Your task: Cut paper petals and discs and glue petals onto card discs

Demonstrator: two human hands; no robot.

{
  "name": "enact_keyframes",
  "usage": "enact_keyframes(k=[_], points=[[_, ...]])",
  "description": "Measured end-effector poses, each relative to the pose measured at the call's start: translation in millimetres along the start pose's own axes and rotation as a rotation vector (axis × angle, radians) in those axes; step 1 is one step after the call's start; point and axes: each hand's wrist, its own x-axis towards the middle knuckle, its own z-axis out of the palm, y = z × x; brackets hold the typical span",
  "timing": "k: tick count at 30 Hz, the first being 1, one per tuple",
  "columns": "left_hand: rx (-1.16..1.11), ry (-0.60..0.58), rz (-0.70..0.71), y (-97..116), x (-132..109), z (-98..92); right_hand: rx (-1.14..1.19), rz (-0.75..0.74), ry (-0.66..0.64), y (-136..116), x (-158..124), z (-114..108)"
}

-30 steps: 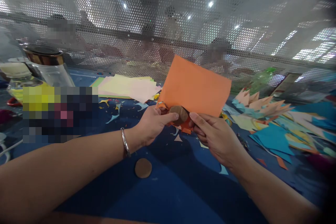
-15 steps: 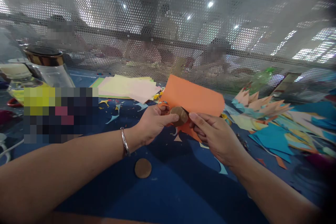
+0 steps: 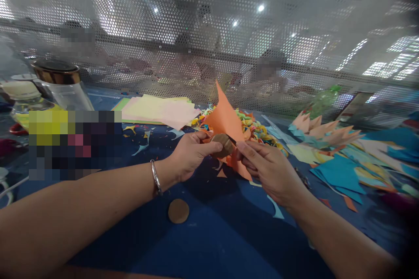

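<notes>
My left hand point(image 3: 193, 152) is closed, its thumb pressing a round brown disc point(image 3: 223, 146) that looks like cardboard against a sheet of orange paper point(image 3: 225, 115). The sheet stands up behind the disc, curled and twisted, and a strip of it hangs below. My right hand point(image 3: 265, 161) is closed around what appear to be scissors point(image 3: 231, 139). Only a thin dark blade shows at the disc's right edge; the handles are hidden in the fingers. A second brown disc point(image 3: 178, 211) lies flat on the blue table point(image 3: 203, 244) in front of me.
Coloured sheets point(image 3: 157, 109) lie behind my left hand, and a heap of small colourful paper pieces point(image 3: 258, 128) behind my right. Folded peach paper points point(image 3: 324, 126) and blue paper point(image 3: 340, 172) are at the right. Bottles point(image 3: 63, 89) stand at the left, before a perforated screen point(image 3: 183, 61).
The orange paper has turned from a broad, nearly flat face to a narrow curled one, uncovering the colourful heap behind it. Both hands stay in nearly the same place.
</notes>
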Motion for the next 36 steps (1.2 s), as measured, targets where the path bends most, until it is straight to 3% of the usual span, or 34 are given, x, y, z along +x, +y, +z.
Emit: enact_keyframes(k=[17, 36], points=[[0.029, -0.005, 0.074, 1, 0, 0.0, -0.170, -0.097, -0.049, 5, 8, -16], [0.099, -0.027, 0.060, 3, -2, 0.9, -0.390, -0.252, -0.042, -1, 9, -22]])
